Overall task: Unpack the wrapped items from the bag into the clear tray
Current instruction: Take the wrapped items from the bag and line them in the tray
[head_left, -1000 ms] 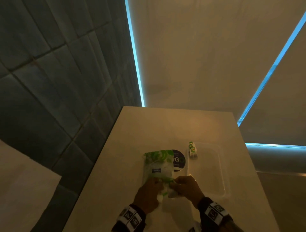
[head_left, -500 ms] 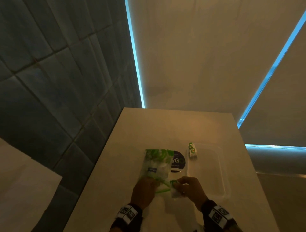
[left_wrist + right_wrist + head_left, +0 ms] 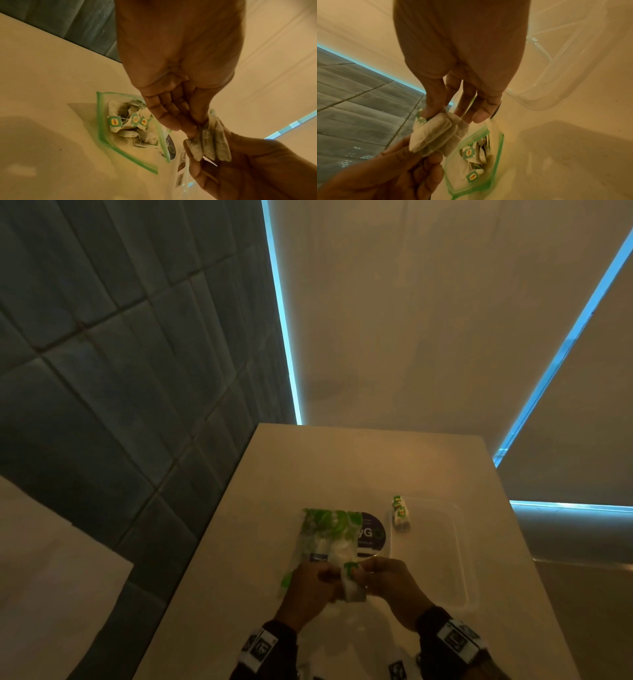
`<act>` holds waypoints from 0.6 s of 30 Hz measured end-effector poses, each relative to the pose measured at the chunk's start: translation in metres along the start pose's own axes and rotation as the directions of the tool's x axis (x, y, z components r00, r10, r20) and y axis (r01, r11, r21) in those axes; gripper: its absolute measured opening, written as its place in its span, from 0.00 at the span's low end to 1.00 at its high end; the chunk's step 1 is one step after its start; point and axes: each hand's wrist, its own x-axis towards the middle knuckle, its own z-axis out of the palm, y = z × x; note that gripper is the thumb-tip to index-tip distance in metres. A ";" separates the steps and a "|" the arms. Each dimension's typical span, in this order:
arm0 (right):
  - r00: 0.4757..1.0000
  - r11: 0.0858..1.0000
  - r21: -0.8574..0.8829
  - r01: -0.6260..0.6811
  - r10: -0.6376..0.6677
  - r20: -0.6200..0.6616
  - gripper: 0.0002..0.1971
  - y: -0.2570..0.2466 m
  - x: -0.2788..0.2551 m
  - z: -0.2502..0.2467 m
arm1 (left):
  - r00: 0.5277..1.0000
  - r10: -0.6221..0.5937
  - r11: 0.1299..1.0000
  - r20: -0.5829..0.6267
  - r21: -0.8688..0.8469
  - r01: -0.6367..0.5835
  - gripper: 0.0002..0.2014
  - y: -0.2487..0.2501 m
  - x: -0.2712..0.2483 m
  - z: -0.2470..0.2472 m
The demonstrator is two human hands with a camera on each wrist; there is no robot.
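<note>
A clear zip bag (image 3: 325, 537) with a green seal lies open on the table, with several tagged tea bags inside (image 3: 130, 125) (image 3: 476, 155). Just in front of its mouth both hands hold one bundle of wrapped tea bags (image 3: 351, 585) (image 3: 211, 142) (image 3: 435, 135). My left hand (image 3: 322, 577) (image 3: 192, 129) pinches one end. My right hand (image 3: 366, 573) (image 3: 447, 115) pinches the other. The clear tray (image 3: 460, 553) (image 3: 556, 83) sits right of the bag, with a small tea-bag bundle (image 3: 400, 512) at its far left corner.
A dark round label (image 3: 371, 534) shows from under the bag's right side. The pale table (image 3: 342, 467) ends at a tiled wall (image 3: 120, 371) on the left and drops off on the right beyond the tray.
The right hand drew a bundle out of the bag's mouth. The left hand let go of the bag and now holds the bundle too.
</note>
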 end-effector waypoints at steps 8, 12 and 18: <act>0.995 0.998 -0.026 0.059 -0.061 -0.082 0.03 0.000 -0.003 0.005 | 0.999 -0.034 0.995 -0.033 -0.090 0.031 0.07 0.010 -0.004 0.002; 0.996 0.998 0.009 0.070 -0.069 -0.051 0.08 -0.003 -0.004 0.004 | 0.991 -0.023 0.996 -0.131 -0.088 0.012 0.07 0.015 -0.004 0.005; 0.997 0.997 -0.079 -0.019 0.024 0.068 0.10 -0.002 -0.009 -0.004 | 0.989 0.002 0.993 -0.148 -0.117 -0.020 0.03 0.019 -0.003 0.003</act>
